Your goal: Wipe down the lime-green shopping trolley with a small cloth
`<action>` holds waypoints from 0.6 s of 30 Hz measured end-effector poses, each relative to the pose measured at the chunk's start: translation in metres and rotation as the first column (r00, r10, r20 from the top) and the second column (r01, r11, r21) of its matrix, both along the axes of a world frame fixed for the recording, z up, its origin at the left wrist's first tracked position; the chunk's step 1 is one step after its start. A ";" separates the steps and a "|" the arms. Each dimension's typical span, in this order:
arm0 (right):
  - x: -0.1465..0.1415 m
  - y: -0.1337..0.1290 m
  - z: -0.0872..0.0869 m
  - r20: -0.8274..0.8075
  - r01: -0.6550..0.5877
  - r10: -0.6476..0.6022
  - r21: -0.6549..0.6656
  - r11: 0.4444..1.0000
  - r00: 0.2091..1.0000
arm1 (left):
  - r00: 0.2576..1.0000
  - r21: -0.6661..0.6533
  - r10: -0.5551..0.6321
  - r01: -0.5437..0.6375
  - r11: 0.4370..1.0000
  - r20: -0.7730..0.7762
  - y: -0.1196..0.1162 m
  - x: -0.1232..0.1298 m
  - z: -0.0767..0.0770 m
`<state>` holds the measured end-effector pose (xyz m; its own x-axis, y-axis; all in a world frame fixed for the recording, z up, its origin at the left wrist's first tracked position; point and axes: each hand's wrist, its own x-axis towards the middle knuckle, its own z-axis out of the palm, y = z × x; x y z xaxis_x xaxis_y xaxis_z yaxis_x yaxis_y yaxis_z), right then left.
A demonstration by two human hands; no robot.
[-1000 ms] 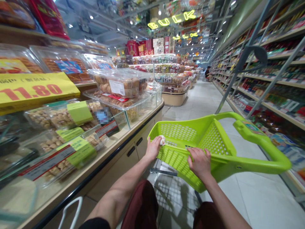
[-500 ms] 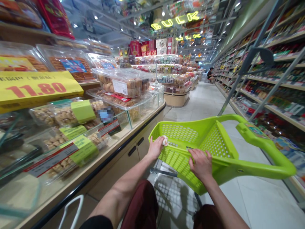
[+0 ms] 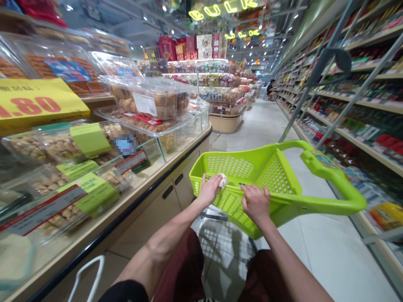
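A bright green shopping cart basket (image 3: 233,165) with perforated walls stands in front of me. At its near rim, towards the left end, my left hand (image 3: 209,191) is closed on a crumpled white wad (image 3: 223,181) with small coloured marks, perhaps a tissue or wrapper; the fingers partly hide it. Farther right along that same rim, my right hand (image 3: 256,203) is closed over the edge, fingers inside the basket. The cart's thick green handle (image 3: 346,197) juts out to the right, untouched by either hand.
A glass-fronted counter (image 3: 147,155) with clear boxes of pastries (image 3: 145,102) runs along my left. Tall stocked shelves (image 3: 371,100) line the right side. Down the aisle (image 3: 248,126) are a rounded display stand (image 3: 226,119) and a distant person (image 3: 270,89).
My left hand has slid right along the basket rim with the white wad, nearer my right hand. The right hand keeps its place on the rim. The whole view has shifted slightly.
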<state>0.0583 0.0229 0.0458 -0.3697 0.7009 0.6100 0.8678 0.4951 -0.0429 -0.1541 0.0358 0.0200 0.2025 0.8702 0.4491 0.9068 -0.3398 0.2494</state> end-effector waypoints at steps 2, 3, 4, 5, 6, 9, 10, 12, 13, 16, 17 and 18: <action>0.000 0.000 0.000 0.008 -0.004 0.004 0.009 1.000 1.000 | 0.998 -0.011 0.062 -0.062 0.998 0.002 0.001 -0.011 0.001; 0.000 0.000 -0.001 0.007 -0.006 0.006 0.014 1.000 1.000 | 0.995 -0.014 0.102 -0.102 0.995 0.007 0.001 -0.017 0.001; 0.000 0.000 -0.001 0.004 -0.008 0.008 0.016 1.000 1.000 | 0.991 -0.016 0.137 -0.137 0.990 0.011 0.001 -0.021 0.001; 0.000 0.000 -0.001 -0.003 -0.008 0.008 0.016 1.000 1.000 | 0.987 -0.015 0.157 -0.157 0.987 0.012 0.000 -0.022 0.002; -0.001 0.000 -0.001 -0.011 -0.008 0.008 0.016 1.000 1.000 | 0.987 -0.012 0.160 -0.160 0.987 0.009 0.000 -0.021 0.002; -0.002 0.000 0.000 -0.022 -0.004 0.004 0.012 1.000 1.000 | 0.997 0.003 0.081 -0.081 0.997 -0.012 -0.003 -0.003 0.001; -0.002 0.000 0.000 -0.014 -0.001 0.002 0.012 1.000 1.000 | 0.999 0.008 0.052 -0.052 0.999 -0.017 -0.004 0.004 0.001; 0.000 0.000 0.000 0.017 0.003 -0.003 0.017 1.000 1.000 | 1.000 0.012 0.021 -0.020 1.000 -0.024 -0.004 0.014 0.000; 0.001 -0.001 0.000 0.036 0.004 -0.005 0.021 1.000 0.999 | 0.999 0.010 0.017 -0.016 1.000 -0.028 -0.004 0.015 -0.001; 0.004 -0.001 -0.001 0.070 -0.001 -0.001 0.027 1.000 0.998 | 0.998 -0.004 0.042 -0.043 0.999 -0.035 -0.003 0.006 -0.003; 0.005 -0.001 -0.001 0.068 -0.004 0.003 0.022 1.000 0.998 | 0.998 -0.007 0.058 -0.058 0.998 -0.032 -0.003 0.002 -0.003; 0.005 -0.001 -0.002 0.059 -0.006 0.005 0.016 1.000 0.998 | 0.997 -0.008 0.075 -0.075 0.997 -0.024 -0.003 -0.001 -0.003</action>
<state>0.0630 0.0216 0.0441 -0.4091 0.6891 0.5982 0.8657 0.5002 0.0158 -0.1553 0.0328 0.0166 0.1472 0.8871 0.4374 0.9354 -0.2686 0.2300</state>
